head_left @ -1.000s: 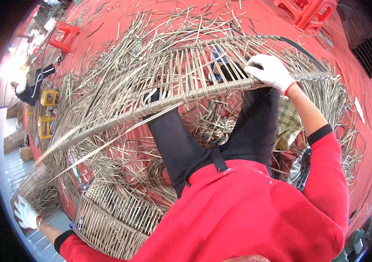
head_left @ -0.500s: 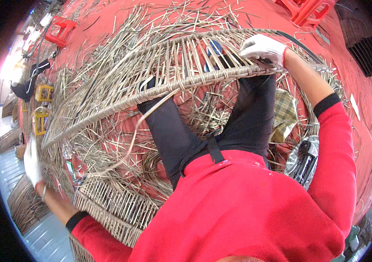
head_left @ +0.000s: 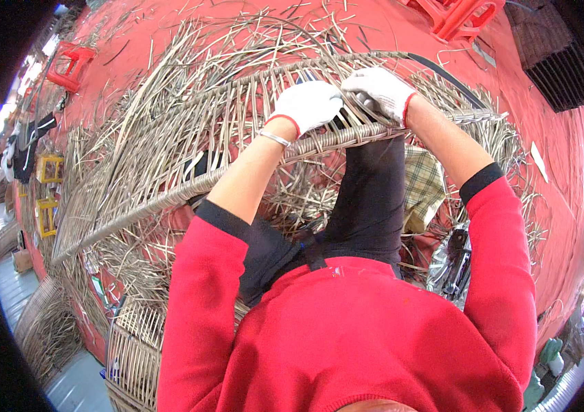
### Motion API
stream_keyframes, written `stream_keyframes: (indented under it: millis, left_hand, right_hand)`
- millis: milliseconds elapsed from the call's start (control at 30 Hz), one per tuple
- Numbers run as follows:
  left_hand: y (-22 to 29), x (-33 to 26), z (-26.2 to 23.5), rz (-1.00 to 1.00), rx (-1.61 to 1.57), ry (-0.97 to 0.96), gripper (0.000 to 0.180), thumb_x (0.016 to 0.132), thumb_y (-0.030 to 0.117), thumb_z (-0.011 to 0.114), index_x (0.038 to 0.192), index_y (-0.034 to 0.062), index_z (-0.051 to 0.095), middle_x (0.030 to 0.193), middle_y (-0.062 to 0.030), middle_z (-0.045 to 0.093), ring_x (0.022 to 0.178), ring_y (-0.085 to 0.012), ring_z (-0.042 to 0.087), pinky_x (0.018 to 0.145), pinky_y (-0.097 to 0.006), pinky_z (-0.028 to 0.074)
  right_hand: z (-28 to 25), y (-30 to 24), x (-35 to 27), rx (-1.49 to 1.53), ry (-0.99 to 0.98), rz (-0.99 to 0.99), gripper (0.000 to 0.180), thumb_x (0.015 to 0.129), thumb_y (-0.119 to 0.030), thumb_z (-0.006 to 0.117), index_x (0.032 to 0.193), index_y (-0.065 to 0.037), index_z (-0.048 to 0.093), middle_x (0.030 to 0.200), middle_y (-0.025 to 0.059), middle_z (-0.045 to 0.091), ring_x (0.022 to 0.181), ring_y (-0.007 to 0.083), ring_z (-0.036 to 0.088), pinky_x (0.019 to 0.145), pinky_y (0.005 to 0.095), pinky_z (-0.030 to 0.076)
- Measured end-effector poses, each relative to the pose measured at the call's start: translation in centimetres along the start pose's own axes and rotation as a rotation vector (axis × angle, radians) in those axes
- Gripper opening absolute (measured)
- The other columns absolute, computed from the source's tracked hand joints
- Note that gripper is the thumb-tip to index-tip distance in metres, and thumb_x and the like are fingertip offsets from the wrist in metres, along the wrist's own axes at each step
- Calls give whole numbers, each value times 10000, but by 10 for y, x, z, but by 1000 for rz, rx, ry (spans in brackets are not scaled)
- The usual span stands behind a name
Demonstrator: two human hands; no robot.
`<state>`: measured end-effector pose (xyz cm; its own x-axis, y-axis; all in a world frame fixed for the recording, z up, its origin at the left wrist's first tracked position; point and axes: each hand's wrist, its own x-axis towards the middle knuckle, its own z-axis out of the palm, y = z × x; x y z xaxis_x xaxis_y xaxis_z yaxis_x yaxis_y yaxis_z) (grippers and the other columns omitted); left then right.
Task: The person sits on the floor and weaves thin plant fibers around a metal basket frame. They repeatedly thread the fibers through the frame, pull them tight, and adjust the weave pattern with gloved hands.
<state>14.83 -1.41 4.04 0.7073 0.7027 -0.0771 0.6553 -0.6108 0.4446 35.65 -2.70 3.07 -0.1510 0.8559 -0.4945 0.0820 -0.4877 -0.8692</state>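
Observation:
A long curved wicker panel, with a tightly wrapped rim and thin slats, lies across my legs. My left hand, in a white glove with a red cuff, is closed over the slats above the wrapped rim; what its fingers hold is hidden. Close beside it, my right hand, gloved the same way, has its fingers curled down onto the wicker strands between the panel's two long edges. Loose strands spread around the panel's far side and left end.
Red plastic stools stand at the far left and far right. Yellow frames lie left of the panel. Another slatted wicker piece is at lower left. A checked cloth lies by my right leg; a dark ribbed stack stands right.
My left hand has come from the far left, where a long loose strand trailed, to the panel beside my right hand. The view has shifted slightly; my right hand remains at the panel.

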Motion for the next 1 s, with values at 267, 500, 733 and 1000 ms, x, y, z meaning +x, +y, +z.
stream_keyframes:
  millis: [267,500,733,1000]
  left_hand:
    - [17,24,19,-75,315,-10,414,902,444,602,1009,77,761,1051,-179,720,997,-373,709,839,-475,565]
    - [-10,34,30,-85,-345,-91,438,893,378,711,1113,-1,734,1032,-196,736,947,-336,706,842,-411,548]
    - [-14,26,38,-136,-478,-34,407,883,373,727,1117,42,765,1042,-180,763,996,-342,722,893,-412,531]
    - [-46,43,45,-237,-885,-223,371,837,234,809,1145,30,771,1010,-62,764,946,-158,663,859,-342,499]
  right_hand:
    - [-10,-14,18,-332,-26,43,180,906,-221,715,855,-49,733,648,-23,583,464,53,431,415,220,327]
    - [-20,2,4,-151,266,-61,236,938,-248,678,928,-18,727,763,36,659,649,110,598,553,277,491]
    - [-10,-6,26,-1400,-17,-425,315,821,-324,700,819,-15,759,648,128,675,546,191,639,542,363,495]
    - [-29,-3,25,-514,-389,14,134,842,-203,758,874,-73,757,623,-24,569,510,69,470,454,254,354]
